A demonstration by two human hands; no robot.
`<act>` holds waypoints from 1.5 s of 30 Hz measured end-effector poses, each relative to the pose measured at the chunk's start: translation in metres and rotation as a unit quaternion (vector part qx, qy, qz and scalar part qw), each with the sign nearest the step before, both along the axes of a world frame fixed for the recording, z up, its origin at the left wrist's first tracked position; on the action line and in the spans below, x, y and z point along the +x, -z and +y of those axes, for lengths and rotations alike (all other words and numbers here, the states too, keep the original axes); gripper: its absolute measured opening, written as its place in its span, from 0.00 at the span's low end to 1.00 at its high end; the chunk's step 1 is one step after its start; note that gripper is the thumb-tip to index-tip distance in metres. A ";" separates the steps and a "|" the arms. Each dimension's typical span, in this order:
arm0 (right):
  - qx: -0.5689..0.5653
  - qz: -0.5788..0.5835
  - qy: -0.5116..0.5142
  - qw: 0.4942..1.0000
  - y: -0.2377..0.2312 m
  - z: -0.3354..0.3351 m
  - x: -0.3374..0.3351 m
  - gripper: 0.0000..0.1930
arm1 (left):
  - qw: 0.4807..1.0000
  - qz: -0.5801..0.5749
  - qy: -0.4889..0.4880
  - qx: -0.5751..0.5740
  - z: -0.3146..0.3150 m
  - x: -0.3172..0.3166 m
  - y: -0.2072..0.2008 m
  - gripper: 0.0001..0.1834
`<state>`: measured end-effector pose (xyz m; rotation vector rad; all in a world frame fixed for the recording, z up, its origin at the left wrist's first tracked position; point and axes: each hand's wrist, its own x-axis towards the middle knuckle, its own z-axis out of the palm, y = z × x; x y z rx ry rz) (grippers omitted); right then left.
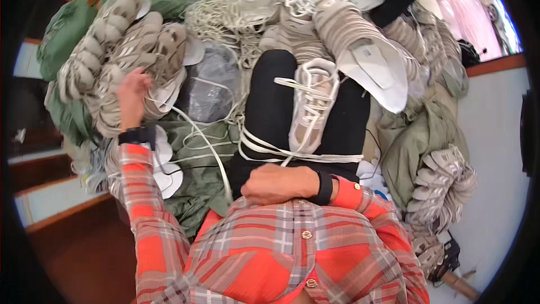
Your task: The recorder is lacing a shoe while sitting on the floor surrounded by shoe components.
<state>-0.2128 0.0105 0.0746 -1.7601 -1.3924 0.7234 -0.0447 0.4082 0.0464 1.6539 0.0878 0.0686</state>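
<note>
Across my thighs lies a beige-and-white shoe upper (315, 104), its white shoelace (312, 101) threaded in crossing rows. Long loops of white lace (270, 145) spread over my black-trousered legs. My right hand (279, 183) is closed in a fist at my waist, where a lace runs down to it from the upper; most of its fingers are turned away. Out to the left, my left hand (134, 91) is raised with curled fingers in front of bundled beige shoe uppers (107, 50). A white lace strand (202, 135) stretches from near it toward my lap; what its fingers hold is unclear.
A tangle of cream laces (216, 19) lies beyond my knees, beside a grey plastic-wrapped bundle (211, 87). One long stack of uppers (360, 45) rests at my right knee. Green sacks (422, 146) and another bundle (441, 188) lie right. Another person's dark sleeve (399, 0) shows far right.
</note>
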 end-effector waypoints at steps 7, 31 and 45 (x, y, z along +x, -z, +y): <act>-0.093 0.095 0.574 0.808 0.050 -0.097 0.027 0.12 | 0.916 0.140 0.361 0.099 -0.290 -0.072 0.031 0.10; -0.132 0.223 0.516 0.817 0.053 -0.112 0.057 0.10 | 0.887 0.057 0.337 0.310 -0.337 -0.072 0.057 0.08; -0.093 0.219 0.542 0.806 0.064 -0.110 0.047 0.07 | 0.902 0.023 0.282 0.327 -0.343 -0.089 0.057 0.09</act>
